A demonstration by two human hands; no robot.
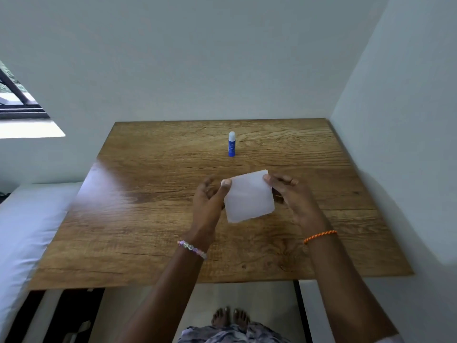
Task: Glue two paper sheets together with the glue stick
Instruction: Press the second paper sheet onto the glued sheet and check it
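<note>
- At far left I see a window with dark bars set in the pale wall, and below it a white pillow lying just beside the table's left edge.
- The table, a wood-grain top pushed into the corner of two pale walls, fills the middle of my view; a sheen of light falls across its left part.
- My left hand is raised over the table's centre, a beaded bracelet on its wrist. Its thumb tip presses the paper's upper-left corner; the other fingers are loosely curled behind the sheet, so the hand is partly closed in a pinch.
- The paper, white and roughly square, is held between both hands above the table, tilted slightly with its near edge lower. I cannot tell whether it is one sheet or two lying together.
- The glue stick, blue with a white cap, stands upright on the table beyond the paper, well apart from both hands and nearer the far wall.
- My right hand pinches the paper's upper-right corner with thumb and fingertips, the fingers bent and close together. An orange braided band circles its wrist.
- Below the table's near edge, bare feet rest on a light floor, with patterned cloth at the bottom of the view.
</note>
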